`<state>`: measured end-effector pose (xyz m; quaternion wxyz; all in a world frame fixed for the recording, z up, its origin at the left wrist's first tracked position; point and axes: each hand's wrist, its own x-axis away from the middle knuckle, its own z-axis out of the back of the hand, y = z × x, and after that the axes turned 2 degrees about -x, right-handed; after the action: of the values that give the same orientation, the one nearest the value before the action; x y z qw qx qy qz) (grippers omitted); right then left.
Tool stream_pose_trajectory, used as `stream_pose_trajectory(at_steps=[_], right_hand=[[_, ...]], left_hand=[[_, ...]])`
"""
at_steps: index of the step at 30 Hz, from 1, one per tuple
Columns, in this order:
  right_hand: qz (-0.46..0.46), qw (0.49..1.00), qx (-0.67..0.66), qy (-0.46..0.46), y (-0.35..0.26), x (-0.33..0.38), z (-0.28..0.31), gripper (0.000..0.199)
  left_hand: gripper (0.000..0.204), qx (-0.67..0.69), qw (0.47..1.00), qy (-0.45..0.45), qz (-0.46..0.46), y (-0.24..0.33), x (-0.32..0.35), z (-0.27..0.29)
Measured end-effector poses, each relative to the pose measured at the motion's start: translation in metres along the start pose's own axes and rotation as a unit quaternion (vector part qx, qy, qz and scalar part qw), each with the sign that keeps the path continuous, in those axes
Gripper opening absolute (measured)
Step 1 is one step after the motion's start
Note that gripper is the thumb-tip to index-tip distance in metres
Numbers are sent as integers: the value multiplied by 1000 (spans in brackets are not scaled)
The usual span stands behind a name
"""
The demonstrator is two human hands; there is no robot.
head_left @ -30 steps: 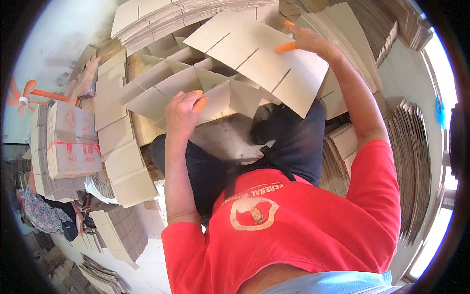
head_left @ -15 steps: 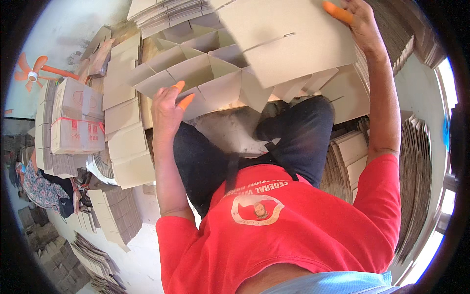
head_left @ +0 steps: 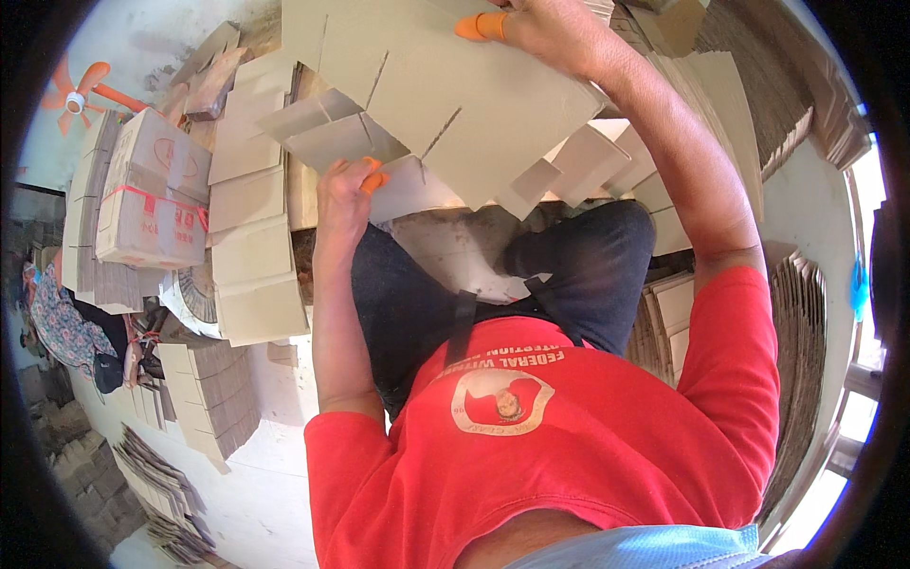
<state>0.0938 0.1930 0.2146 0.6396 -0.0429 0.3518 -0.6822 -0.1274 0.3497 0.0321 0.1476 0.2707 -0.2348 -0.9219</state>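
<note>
Pale wall (head_left: pixel 142 43) backs an orange fan (head_left: pixel 75 101) at far left, with a taped carton (head_left: pixel 154 194) nearer. Your left hand (head_left: pixel 343 199) seems to pinch the near edge of the cardboard divider grid (head_left: pixel 327 144), just near-left of the slotted sheet (head_left: pixel 412 100) over it, whose row of slots runs far left to near right. Your right hand (head_left: pixel 550 36) grips that sheet's far right part, thumb on top, other fingers mostly hidden.
</note>
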Motion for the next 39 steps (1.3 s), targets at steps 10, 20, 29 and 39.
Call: stream_pose_trajectory(at_steps=[10,20,29,39], right_hand=[[2,998,63,16,-7,-16,-8,37],[-36,999,4,-39,-20,-23,-7,42],[10,999,33,7,-5,-13,-17,40],[19,999,26,-8,21,-13,-37,32]], left_hand=[[13,38,999,13,-2,-8,-1,-6],[12,42,999,20,-12,-9,-1,-7],[13,42,999,28,-17,-9,-3,-8],[14,49,998,25,-21,-9,-4,-9]])
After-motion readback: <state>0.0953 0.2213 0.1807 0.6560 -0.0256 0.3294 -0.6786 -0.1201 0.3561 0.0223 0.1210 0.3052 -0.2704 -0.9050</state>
